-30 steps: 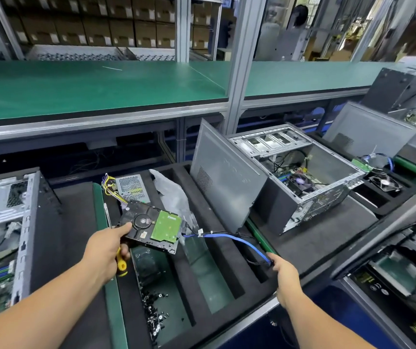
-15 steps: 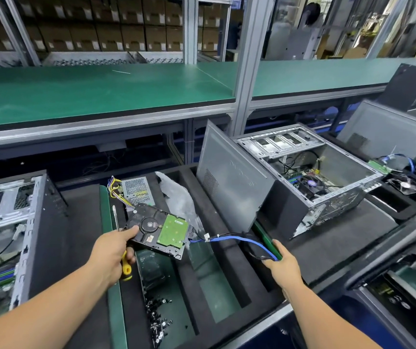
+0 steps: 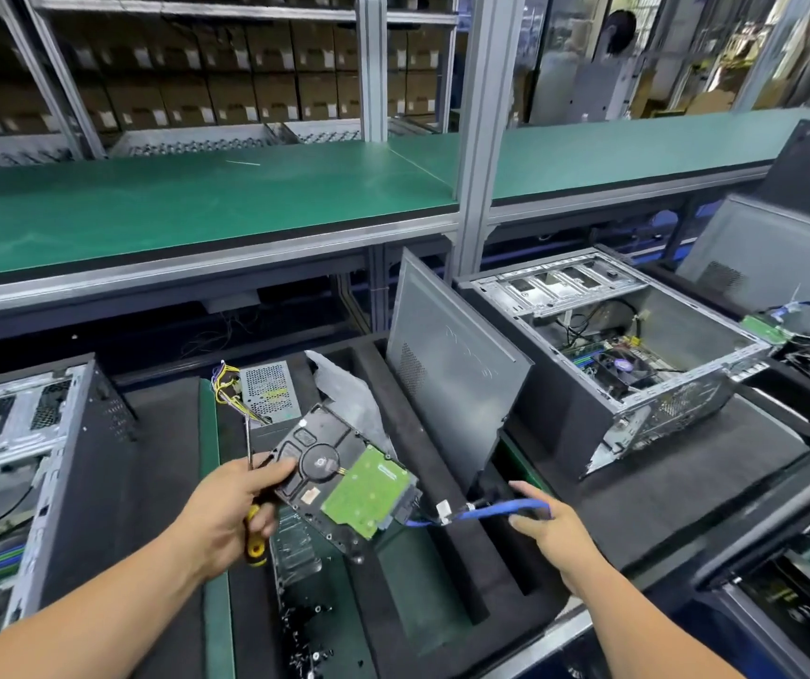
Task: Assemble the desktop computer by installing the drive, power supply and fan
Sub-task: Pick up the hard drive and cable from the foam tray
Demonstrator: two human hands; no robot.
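A: The left hand (image 3: 226,507) grips the black metal hard drive with the green circuit board (image 3: 344,477) by its near-left corner, thumb on top, held up above the black foam parts tray (image 3: 447,556) on the table. A screwdriver with a yellow-and-black handle (image 3: 255,536) is tucked into that same hand.

B: That's a lot in one hand. How do you rate the drive?

A: I'd say dense and rigid for its size, smooth on the casing, and the bare board faces up, so I'd call that the fragile part. Best held by the metal side edges, away from the green board.

B: And the right hand?

A: The right hand (image 3: 552,531) sits apart to the right, fingers pinching the flat blue data cable (image 3: 501,511). The cable runs from the drive's right end across to those fingers. It looks limp and light, and I'd judge that a tug there would load the connector.

B: Where's it all headed?

A: Probably the open grey steel computer case (image 3: 613,345), lying on its side well beyond the right hand, with the grey perforated power supply box (image 3: 266,389) behind the drive in the tray.
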